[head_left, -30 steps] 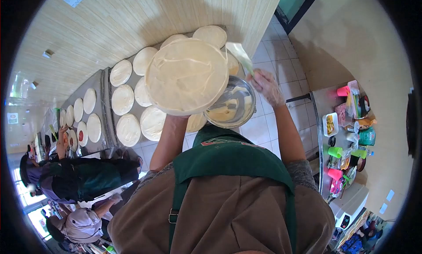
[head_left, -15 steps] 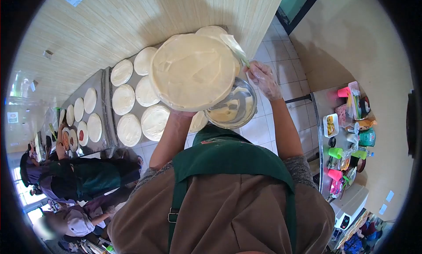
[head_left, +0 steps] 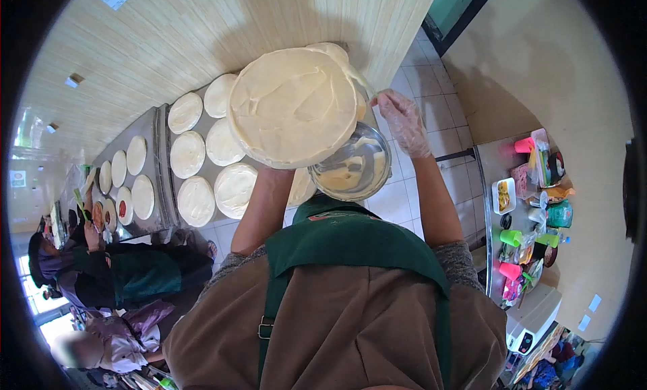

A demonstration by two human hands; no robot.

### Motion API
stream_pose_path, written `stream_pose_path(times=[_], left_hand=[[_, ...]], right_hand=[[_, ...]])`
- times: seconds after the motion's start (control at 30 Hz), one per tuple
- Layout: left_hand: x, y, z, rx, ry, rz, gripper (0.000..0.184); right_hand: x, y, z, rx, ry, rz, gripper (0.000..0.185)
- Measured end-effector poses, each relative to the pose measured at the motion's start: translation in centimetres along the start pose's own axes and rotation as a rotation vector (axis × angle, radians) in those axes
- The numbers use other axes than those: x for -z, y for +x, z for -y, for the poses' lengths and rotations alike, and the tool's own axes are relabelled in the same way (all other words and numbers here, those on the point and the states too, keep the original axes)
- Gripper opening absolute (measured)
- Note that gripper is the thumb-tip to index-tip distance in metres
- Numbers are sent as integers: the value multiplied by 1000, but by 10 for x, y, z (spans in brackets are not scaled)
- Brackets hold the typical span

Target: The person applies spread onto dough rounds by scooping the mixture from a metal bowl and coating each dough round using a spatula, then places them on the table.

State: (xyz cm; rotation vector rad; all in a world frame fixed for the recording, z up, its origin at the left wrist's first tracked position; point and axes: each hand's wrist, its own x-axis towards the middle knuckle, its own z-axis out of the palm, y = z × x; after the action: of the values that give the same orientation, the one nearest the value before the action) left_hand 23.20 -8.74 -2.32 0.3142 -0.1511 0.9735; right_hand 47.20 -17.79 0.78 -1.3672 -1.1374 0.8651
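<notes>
A large round base (head_left: pixel 293 107) coated with pale cream is raised in front of me. It rests on my left hand (head_left: pixel 278 173), whose fingers are hidden beneath it. My right hand (head_left: pixel 402 122), in a clear plastic glove, is closed around the handle of a spatula (head_left: pixel 364 85). The spatula's cream-smeared blade is at the base's right edge; whether it touches cannot be made out. Below that edge sits a metal bowl (head_left: pixel 384 177) with pale cream inside, partly covered by the base.
Several cream-coated rounds (head_left: pixel 187 154) lie on the metal table (head_left: pixel 176 198) to the left. Farther left, a person in a green apron (head_left: pixel 145 275) works beside more rounds, some with red topping. At right, a side table (head_left: pixel 494 248) holds cups and containers.
The spatula has shifted slightly along the base's right edge, its blade now turned more edge-on. My left hand still supports the base, which has moved slightly left.
</notes>
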Motion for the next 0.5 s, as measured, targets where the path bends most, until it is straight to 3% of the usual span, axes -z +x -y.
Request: stream_pose_path(times=[0.13,0.23,0.33,0.5], left_hand=[[-1,9,-7,-51,44,-13,70],[0,11,-15,-75,81,-26,70],[-1,9,-8,-69,85,-45,70],[-10,14,-3,-139,146,-102,70]], right_hand=[[-6,-45,-4,163,-427,-87,28],[-5,-68,18,70,-478,-4,27],[-11,-31,57,141,-563,-103,25],[-27,-30,20,228,-673,-130,18]])
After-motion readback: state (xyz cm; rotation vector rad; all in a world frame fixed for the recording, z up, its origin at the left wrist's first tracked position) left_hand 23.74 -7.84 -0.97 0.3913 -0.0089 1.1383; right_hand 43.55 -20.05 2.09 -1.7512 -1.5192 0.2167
